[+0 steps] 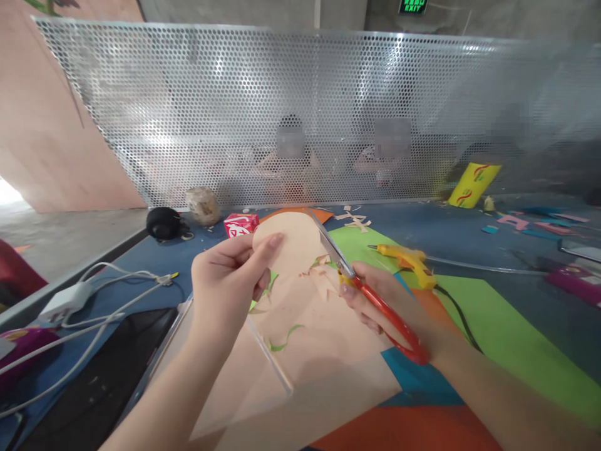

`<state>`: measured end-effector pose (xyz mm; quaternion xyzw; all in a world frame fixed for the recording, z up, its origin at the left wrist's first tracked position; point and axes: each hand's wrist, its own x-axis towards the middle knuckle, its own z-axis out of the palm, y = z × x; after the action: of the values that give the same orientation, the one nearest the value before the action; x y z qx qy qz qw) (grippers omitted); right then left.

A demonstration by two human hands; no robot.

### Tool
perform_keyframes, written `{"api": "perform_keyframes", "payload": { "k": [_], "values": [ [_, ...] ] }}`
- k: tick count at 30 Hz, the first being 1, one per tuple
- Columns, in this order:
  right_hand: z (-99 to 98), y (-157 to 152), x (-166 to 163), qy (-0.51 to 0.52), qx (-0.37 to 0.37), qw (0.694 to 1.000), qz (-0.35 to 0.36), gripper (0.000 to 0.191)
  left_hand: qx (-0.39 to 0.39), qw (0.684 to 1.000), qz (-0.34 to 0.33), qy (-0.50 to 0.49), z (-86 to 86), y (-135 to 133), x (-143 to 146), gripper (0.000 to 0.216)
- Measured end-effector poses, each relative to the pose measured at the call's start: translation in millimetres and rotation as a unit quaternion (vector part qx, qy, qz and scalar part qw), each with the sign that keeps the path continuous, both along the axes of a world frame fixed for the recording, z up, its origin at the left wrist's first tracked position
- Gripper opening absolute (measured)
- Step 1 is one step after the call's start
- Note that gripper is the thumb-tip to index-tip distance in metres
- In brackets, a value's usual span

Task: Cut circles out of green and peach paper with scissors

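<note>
Between the thumb and fingers of my left hand (pixel 235 269) is a rounded piece of cream paper (pixel 298 241), held up over the table. My right hand (pixel 387 297) is closed round a pair of scissors (pixel 375 307) with red handles. Their metal blades point up and to the left and lie at the right edge of the paper piece. Below both hands spreads a large cream sheet (pixel 310 344), with curled cream scraps (pixel 323 279) and a thin green strip (pixel 286 338) on it.
A yellow glue gun (pixel 408 260) lies on green paper (pixel 507 319) at the right. White cables (pixel 117 307) and a dark tablet-like panel (pixel 103 376) are at the left. Behind stand a jar (pixel 203 207), a red box (pixel 240 224) and a perforated metal screen (pixel 328 81), with people beyond it.
</note>
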<state>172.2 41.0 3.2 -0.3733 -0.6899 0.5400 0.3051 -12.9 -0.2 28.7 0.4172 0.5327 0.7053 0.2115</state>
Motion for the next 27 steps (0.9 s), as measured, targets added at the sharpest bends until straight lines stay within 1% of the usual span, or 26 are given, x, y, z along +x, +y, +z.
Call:
{"api": "perform_keyframes", "payload": {
  "k": [3, 6, 11, 15, 18, 20, 22, 24, 27],
  "values": [
    [0.1, -0.3, 0.0, -0.001, -0.013, 1.000, -0.001, 0.041, -0.001, 1.000, -0.002, -0.001, -1.4, 2.0, -2.4, 0.025],
    [1.6, -0.7, 0.0, -0.006, -0.020, 1.000, -0.002, 0.040, -0.001, 1.000, -0.005, -0.016, -1.9, 3.5, -3.5, 0.025],
    [3.5, -2.1, 0.6, -0.013, -0.023, 1.000, 0.002, 0.039, 0.034, 0.999, 0.004, -0.028, -1.0, 5.1, -4.5, 0.028],
    [4.2, -3.1, 1.1, -0.002, -0.032, 0.999, 0.023, 0.036, 0.050, 0.998, 0.033, -0.032, -1.4, 6.2, -5.0, 0.029],
    [4.2, -3.8, 0.7, 0.012, -0.037, 0.999, 0.034, 0.035, 0.084, 0.995, 0.062, 0.005, -3.5, 5.2, -4.6, 0.030],
    [3.9, -4.4, 0.3, 0.012, -0.036, 0.999, 0.036, 0.036, 0.092, 0.993, 0.063, 0.049, -5.2, 3.5, -3.7, 0.032],
    [3.2, -4.8, 0.2, 0.006, -0.033, 0.999, 0.038, 0.036, 0.082, 0.993, 0.046, 0.076, -5.8, 1.5, -1.7, 0.029],
    [2.3, -5.0, 0.4, 0.003, -0.031, 0.999, 0.040, 0.038, 0.064, 0.995, 0.025, 0.073, -4.8, -0.6, 1.6, 0.019],
    [1.3, -4.4, 0.7, 0.006, -0.037, 0.998, 0.049, 0.037, 0.044, 0.997, 0.024, 0.066, -1.6, -3.5, 7.8, 0.014]
  ]
}}
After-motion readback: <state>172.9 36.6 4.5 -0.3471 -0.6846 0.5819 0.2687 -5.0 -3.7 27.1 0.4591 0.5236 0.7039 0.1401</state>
